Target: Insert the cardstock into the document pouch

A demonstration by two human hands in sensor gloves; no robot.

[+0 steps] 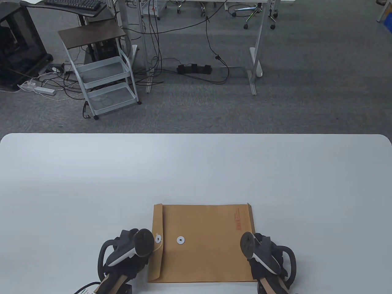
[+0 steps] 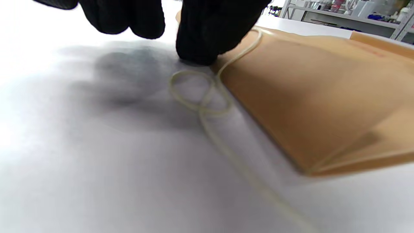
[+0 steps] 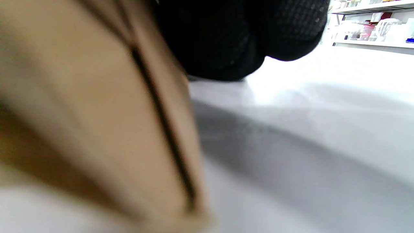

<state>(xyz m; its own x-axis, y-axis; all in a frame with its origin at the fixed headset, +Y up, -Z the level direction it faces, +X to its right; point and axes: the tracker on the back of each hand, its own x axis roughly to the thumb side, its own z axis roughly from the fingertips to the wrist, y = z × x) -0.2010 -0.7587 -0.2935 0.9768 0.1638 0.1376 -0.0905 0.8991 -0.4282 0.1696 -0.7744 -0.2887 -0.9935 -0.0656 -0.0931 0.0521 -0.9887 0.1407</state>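
A brown document pouch (image 1: 203,243) lies flat on the white table (image 1: 92,183), near its edge at 6 o'clock, with its flap (image 1: 157,242) at 9 o'clock and red print toward 3 o'clock. Two white button discs sit on the flap side, and a pale string (image 2: 207,106) trails loose in a loop on the table just beside the flap. The left hand (image 1: 127,255) rests at the pouch's 9 o'clock edge, fingertips (image 2: 200,38) touching down by the flap; whether its grip pinches anything cannot be told. The right hand (image 1: 266,257) is at the 3 o'clock edge, its gloved fingers (image 3: 233,42) against the pouch's edge; its grip cannot be told either. No cardstock shows.
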